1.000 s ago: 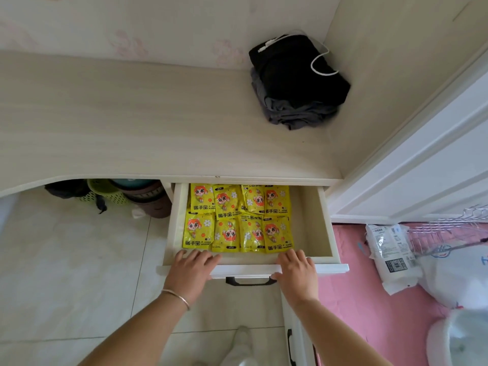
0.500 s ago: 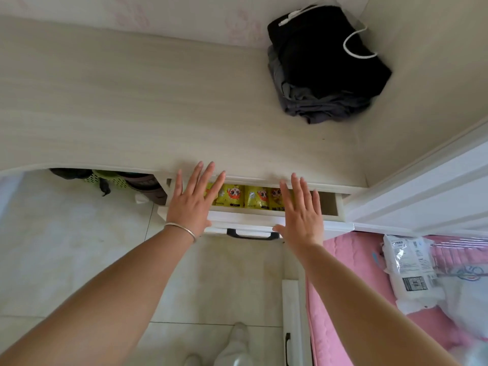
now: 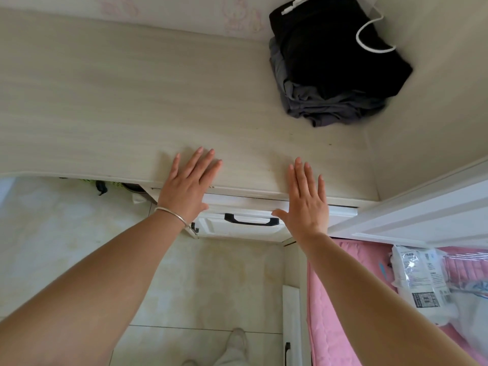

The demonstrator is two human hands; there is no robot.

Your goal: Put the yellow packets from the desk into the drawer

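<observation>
The white drawer (image 3: 245, 207) with a black handle (image 3: 250, 220) is pushed in under the front edge of the pale wooden desk (image 3: 105, 101). The yellow packets are out of sight inside it. My left hand (image 3: 188, 184), with a thin bracelet at the wrist, has straight spread fingers over the desk edge at the drawer's left end. My right hand (image 3: 307, 199) is likewise flat with straight fingers at the drawer's right end. Neither hand holds anything.
A folded black and grey pile of clothes (image 3: 330, 64) with a white cable lies at the desk's back right corner. A white cabinet panel (image 3: 422, 215) stands to the right. A pink mat (image 3: 343, 299) and a white plastic pack (image 3: 420, 281) lie on the floor.
The drawer went from wide open, with the yellow packets showing, to pushed in. Both hands moved forward with its front edge and now lie flat at the desk edge.
</observation>
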